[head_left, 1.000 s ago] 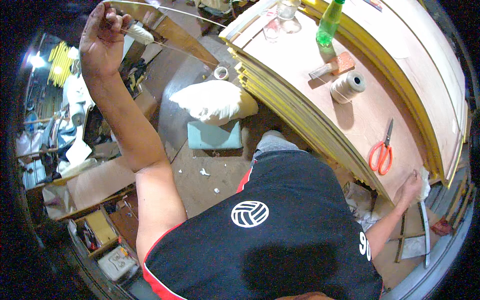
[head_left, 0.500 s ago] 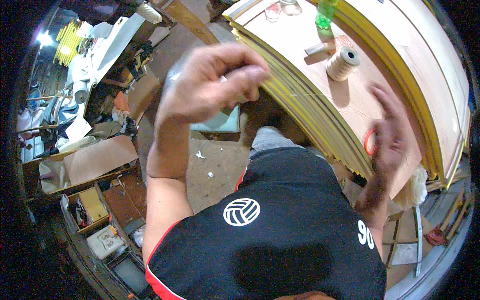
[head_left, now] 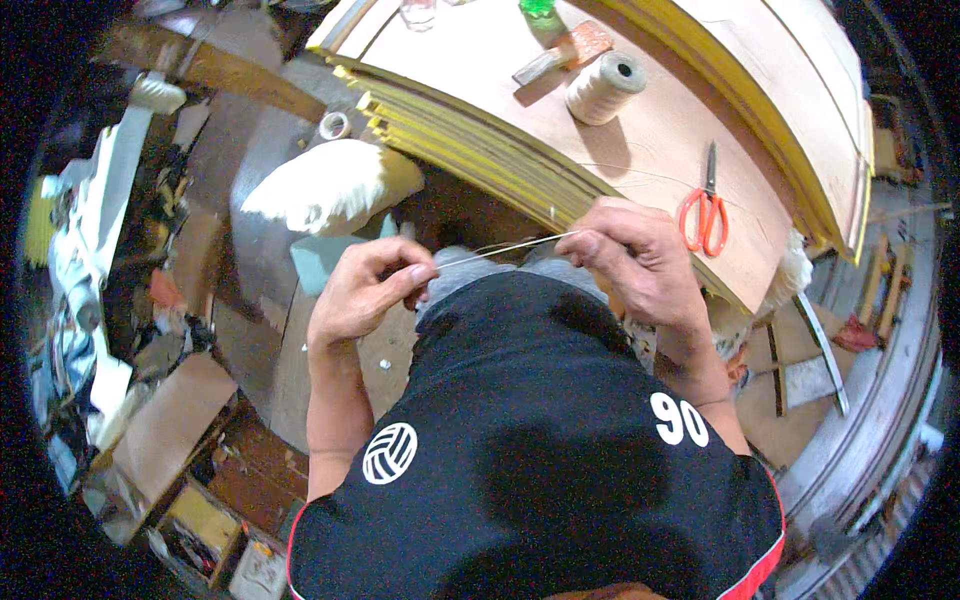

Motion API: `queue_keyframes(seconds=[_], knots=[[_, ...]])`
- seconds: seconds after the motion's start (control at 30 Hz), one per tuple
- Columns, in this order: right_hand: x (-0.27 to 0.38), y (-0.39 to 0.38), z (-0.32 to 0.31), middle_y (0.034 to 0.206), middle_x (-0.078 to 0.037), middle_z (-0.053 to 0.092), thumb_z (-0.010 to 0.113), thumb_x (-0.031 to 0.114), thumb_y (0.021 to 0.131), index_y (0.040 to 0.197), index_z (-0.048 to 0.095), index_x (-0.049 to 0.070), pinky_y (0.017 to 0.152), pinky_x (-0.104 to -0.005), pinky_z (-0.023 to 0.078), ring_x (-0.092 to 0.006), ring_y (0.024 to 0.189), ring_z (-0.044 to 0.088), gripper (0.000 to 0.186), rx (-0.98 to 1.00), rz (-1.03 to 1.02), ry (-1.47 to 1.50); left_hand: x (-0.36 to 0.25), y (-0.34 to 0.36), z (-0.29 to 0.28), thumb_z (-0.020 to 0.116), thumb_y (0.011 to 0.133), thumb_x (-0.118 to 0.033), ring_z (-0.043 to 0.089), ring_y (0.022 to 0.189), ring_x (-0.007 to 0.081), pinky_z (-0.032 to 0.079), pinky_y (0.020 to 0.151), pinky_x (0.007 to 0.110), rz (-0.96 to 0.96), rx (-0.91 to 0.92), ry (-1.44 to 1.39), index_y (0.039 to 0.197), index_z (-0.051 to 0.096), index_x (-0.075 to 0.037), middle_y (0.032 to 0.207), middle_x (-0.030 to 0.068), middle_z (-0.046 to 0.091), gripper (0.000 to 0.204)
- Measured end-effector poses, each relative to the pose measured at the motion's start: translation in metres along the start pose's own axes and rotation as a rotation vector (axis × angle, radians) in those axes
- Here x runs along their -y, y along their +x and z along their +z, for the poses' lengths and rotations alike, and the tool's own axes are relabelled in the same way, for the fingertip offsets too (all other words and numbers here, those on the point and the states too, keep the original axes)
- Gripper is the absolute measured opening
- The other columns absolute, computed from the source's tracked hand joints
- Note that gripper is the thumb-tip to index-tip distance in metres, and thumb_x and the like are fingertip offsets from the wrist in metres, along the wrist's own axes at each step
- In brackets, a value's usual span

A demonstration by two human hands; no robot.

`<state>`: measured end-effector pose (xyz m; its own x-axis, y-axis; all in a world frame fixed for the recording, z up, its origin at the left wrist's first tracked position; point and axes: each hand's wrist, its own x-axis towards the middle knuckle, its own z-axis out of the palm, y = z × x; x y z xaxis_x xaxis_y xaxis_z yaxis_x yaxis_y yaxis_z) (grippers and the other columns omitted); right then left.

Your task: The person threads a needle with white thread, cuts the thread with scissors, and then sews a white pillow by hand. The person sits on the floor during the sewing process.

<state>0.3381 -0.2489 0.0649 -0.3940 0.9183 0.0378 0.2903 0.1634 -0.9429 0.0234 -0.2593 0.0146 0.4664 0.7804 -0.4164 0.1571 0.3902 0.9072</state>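
Note:
A thin pale thread [head_left: 500, 250] is stretched between my two hands above my lap. My left hand [head_left: 370, 290] pinches one part of it with thumb and index finger. Slightly higher on the right, my right hand [head_left: 635, 270] grips it with curled fingers, near the edge of a stack of curved yellow-edged boards [head_left: 460, 150]. On the pale board top lie red-handled scissors [head_left: 705, 215], a cone of cream thread [head_left: 600, 90] with loose strands below it, and an orange-and-grey block [head_left: 560, 55].
A white stuffed sack [head_left: 330, 185] rests over a teal pad [head_left: 320, 260], with a tape roll [head_left: 335, 127] beyond. Cardboard [head_left: 175, 420], wooden boxes and piled scrap crowd the left. A green bottle [head_left: 537, 5] stands at the top. A long metal strip [head_left: 820, 355] lies at the right.
My left hand has come down from high at the upper left, and my right hand has risen from the board's lower corner. They now hold the thread between them. The view has shifted.

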Motion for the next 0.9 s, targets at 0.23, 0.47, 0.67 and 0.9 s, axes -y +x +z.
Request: queue_keyframes(seconds=[0.23,0.47,0.67,0.9], knots=[[0.012,0.003,-0.031,0.08,-0.011,0.064,0.054,0.022,0.103,0.096,0.066,-0.003,0.072,-0.0313,0.051,-0.0188,0.074,0.063,0.028,-0.668,-0.114,-0.039,0.036,0.01,-0.055,0.065,0.094,-0.015,0.066,0.074,0.0216,0.054,0.08,0.038,0.11,0.151,-0.51,0.09,0.064,0.001,0.077,0.0096,0.067,0.017],[-0.017,-0.005,-0.07,0.095,-0.011,0.069,0.052,0.025,0.104,0.103,0.068,-0.004,0.076,-0.033,0.057,-0.0195,0.079,0.068,0.033,-1.054,0.023,-0.266,0.039,0.032,-0.091,0.057,0.096,-0.02,0.065,0.097,0.0323,0.049,0.098,0.052,0.262,0.356,-1.12,0.098,0.055,-0.005,0.085,0.0122,0.064,0.015],[-0.044,-0.04,-0.081,0.086,-0.006,0.062,0.054,0.025,0.103,0.106,0.068,-0.002,0.08,-0.0316,0.056,-0.016,0.08,0.063,0.031,-1.179,0.17,-0.262,0.031,0.055,-0.112,0.051,0.102,-0.021,0.065,0.105,0.0309,0.047,0.104,0.051,0.289,0.266,-1.335,0.105,0.061,-0.006,0.093,0.0096,0.068,0.018],[-0.044,-0.04,-0.079,0.085,-0.005,0.06,0.053,0.024,0.104,0.105,0.067,-0.002,0.081,-0.031,0.056,-0.0136,0.078,0.061,0.029,-1.216,0.272,-0.272,0.038,0.071,-0.122,0.051,0.102,-0.023,0.065,0.109,0.0298,0.045,0.106,0.048,0.212,0.213,-1.479,0.105,0.068,-0.007,0.098,0.0097,0.072,0.023]])
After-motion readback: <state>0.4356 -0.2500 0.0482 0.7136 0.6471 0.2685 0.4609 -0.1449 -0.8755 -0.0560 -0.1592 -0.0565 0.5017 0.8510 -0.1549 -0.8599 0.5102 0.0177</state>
